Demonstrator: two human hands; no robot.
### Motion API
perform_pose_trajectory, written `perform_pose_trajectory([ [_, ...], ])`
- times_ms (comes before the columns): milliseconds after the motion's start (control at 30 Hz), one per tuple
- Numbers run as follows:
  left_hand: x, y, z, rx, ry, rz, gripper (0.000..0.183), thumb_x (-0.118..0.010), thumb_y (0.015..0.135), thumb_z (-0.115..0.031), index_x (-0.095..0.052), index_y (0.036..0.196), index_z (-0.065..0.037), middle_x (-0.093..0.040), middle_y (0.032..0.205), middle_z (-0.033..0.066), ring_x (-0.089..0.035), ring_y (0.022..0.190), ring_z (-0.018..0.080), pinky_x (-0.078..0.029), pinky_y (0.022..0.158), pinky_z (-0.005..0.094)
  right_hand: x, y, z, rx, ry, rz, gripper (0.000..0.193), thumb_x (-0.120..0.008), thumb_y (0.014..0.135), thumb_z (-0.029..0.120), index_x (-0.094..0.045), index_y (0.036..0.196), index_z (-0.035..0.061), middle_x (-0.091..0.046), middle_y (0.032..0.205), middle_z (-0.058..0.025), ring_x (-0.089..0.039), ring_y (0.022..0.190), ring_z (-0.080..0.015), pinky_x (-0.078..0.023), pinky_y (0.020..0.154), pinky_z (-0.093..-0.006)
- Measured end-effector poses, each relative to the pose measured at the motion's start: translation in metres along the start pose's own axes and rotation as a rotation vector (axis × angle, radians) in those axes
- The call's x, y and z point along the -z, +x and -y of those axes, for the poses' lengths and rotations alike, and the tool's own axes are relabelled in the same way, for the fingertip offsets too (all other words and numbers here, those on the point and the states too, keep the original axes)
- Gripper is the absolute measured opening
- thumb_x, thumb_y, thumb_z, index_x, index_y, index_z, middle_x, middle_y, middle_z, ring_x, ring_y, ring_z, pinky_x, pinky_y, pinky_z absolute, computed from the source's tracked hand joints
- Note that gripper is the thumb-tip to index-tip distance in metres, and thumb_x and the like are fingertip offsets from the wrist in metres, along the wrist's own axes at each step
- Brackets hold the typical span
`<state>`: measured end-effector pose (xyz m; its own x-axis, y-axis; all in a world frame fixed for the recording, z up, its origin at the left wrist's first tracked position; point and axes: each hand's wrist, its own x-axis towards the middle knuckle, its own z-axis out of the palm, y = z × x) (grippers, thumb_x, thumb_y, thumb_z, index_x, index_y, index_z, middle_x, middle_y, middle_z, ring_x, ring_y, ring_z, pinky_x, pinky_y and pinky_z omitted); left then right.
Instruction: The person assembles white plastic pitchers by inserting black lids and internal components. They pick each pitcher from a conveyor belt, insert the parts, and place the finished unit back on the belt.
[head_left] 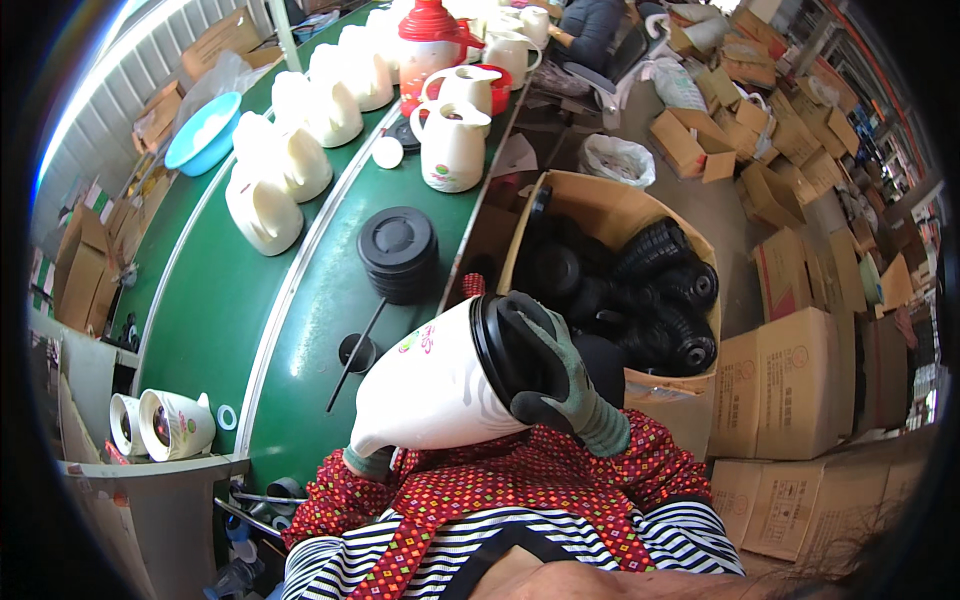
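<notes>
White vac. jug (430,390) held sideways, blk base (492,345) gripped by R hand (568,375)

The blk base is clasped by R hand, gloved grey-green, fingers part-curled over the upper side, thumb below. The white vac. jug is held just L of R hand, tilted, spout end toward L hand (370,462). L hand is mostly hidden by the jug; only the cuff is seen, so its grip can't be told. Up-L of R hand, a small blk cup (364,358) is crossed by a thin rod (340,392) on the green conveyor belt (300,360); just beyond, round blk bases (398,238) are stacked. Up-R of R hand, a cardboard box (620,195) is filled w/ blk parts (650,300). Farther off, ahead-L of R hand, white jug bodies (262,210) are lined up; beyond L of these, a blue basin (203,133) is seen. Well R of R hand, ctns (785,385) are stacked.
</notes>
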<state>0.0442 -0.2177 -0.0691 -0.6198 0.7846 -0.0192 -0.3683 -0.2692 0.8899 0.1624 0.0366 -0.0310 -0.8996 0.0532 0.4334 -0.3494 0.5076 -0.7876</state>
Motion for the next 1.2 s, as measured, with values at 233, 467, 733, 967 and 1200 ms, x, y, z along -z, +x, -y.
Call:
perform_pose_trajectory([
  [233,-0.022,0.018,0.003,-0.181,0.301,-0.242,0.054,-0.067,0.097,-0.013,-0.054,0.146,0.005,-0.064,0.142,0.0226,-0.073,0.11,0.0289,-0.06,0.093,0.0429,-0.003,-0.021,-0.005,-0.301,0.969,-0.257,0.06,-0.056,0.109,0.017,-0.034,0.162,-0.0011,-0.04,0.165,-0.012,-0.041,0.15,-0.0212,-0.029,0.126,-0.0369],
  [467,-0.021,0.022,-0.021,-0.37,0.561,-0.309,0.066,-0.072,0.097,-0.012,-0.045,0.154,0.005,-0.068,0.135,0.0222,-0.077,0.101,0.0314,-0.064,0.082,0.0375,0.06,-0.006,0.009,-0.584,0.692,0.096,0.08,-0.059,0.105,0.045,-0.028,0.165,0.0014,-0.032,0.17,-0.0177,-0.033,0.155,-0.0309,-0.025,0.128,-0.0439],
  [733,-0.049,0.036,-0.039,-0.128,0.079,-0.228,0.053,-0.052,0.108,-0.017,-0.043,0.155,0.006,-0.065,0.138,0.0229,-0.071,0.113,0.029,-0.06,0.095,0.044,0.003,-0.035,-0.028,-0.312,0.915,-0.232,0.071,-0.05,0.111,0.044,-0.027,0.167,0.0059,-0.027,0.173,-0.0095,-0.029,0.157,-0.0226,-0.024,0.129,-0.0372],
  [967,-0.01,0.023,-0.033,-0.189,0.659,-0.126,0.055,-0.058,0.104,-0.023,-0.049,0.152,0.003,-0.061,0.144,0.0213,-0.063,0.126,0.0303,-0.054,0.104,0.0432,0.005,-0.044,-0.027,-0.231,1.029,-0.203,0.084,-0.055,0.109,0.043,-0.012,0.169,0.0042,-0.016,0.176,-0.0121,-0.021,0.161,-0.0262,-0.017,0.13,-0.0389],
  [1200,-0.073,0.039,-0.058,0.07,-0.347,-0.223,0.049,-0.065,0.101,-0.019,-0.057,0.145,0.002,-0.064,0.141,0.0222,-0.069,0.122,0.0357,-0.055,0.105,0.0435,-0.014,-0.06,-0.058,0.094,1.083,-0.117,0.075,-0.054,0.11,0.03,-0.015,0.169,0.0055,-0.023,0.174,-0.0111,-0.028,0.157,-0.0241,-0.021,0.13,-0.0397],
])
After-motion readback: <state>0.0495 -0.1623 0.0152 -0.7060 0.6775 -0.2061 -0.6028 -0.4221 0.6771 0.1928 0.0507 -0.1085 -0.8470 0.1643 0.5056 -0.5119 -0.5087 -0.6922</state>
